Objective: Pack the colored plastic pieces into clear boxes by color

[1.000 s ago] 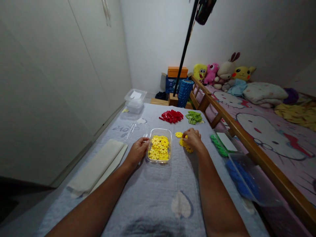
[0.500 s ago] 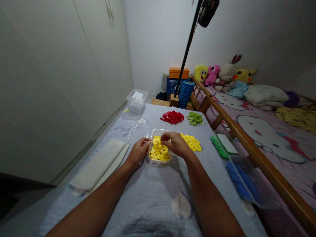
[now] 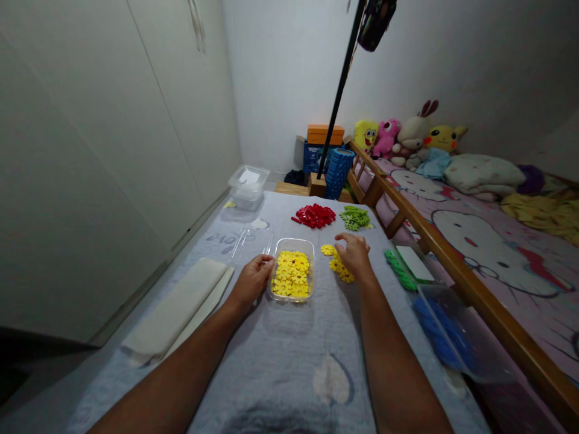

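A clear plastic container holds several layers of yellow flower-shaped plastic pieces. At its left side my left hand grips the wall, thumb and fingers closed on it. My right hand is over the loose yellow pieces to the right of the container. Its thumb and index finger are apart, with nothing visible between them. The hand covers part of that loose group.
Red pieces and light green pieces lie farther back. Left are a clear lid, a folded cloth and stacked clear boxes. Boxes of green pieces and blue pieces line the right edge, beside a wooden bed rail.
My right hand has moved right, from above the container to the loose yellow pieces, and its fingers have parted. My left hand stays at the container's side.
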`<control>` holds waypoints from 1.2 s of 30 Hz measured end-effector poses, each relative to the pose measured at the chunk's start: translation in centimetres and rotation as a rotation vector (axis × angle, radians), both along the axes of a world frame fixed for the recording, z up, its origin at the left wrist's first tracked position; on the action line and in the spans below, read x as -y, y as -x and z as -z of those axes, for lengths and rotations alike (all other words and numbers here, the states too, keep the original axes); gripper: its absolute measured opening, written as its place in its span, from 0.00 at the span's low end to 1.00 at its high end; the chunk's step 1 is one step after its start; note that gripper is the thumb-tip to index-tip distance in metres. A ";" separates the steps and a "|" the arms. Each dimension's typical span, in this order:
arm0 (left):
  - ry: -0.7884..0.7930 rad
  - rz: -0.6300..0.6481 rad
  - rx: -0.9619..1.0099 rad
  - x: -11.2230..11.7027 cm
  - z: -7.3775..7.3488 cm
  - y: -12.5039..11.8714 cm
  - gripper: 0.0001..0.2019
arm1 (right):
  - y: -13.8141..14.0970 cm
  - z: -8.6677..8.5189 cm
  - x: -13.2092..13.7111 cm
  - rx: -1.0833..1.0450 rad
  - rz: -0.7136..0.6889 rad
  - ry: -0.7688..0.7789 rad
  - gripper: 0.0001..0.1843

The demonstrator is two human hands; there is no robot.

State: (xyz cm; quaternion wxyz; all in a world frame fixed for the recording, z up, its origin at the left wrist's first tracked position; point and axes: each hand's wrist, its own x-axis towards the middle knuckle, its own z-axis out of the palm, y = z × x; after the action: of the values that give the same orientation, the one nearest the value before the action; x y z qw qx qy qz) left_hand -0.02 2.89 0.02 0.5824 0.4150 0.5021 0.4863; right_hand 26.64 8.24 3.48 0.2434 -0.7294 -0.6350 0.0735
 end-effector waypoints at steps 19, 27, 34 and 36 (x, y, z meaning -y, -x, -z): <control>0.011 -0.003 0.006 0.1 -0.3 -0.1 0.21 | 1.6 2.5 -0.1 0.191 -0.194 0.117 0.12; 0.012 0.009 0.018 -0.1 0.0 0.0 0.22 | 1.5 0.0 0.0 -0.114 -0.253 -0.087 0.13; -0.010 0.023 0.015 -0.3 0.7 0.2 0.21 | 4.4 -4.0 2.4 -0.182 -0.597 0.013 0.06; -0.012 0.029 0.017 -0.4 0.8 0.2 0.21 | 5.1 -4.3 2.9 -0.101 -0.659 0.061 0.05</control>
State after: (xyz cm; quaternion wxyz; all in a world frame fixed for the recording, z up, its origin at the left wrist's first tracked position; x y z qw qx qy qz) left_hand -0.23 3.29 -0.82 0.5909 0.4217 0.4883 0.4843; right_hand 21.50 5.34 7.76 0.2156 -0.4871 -0.8216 0.2033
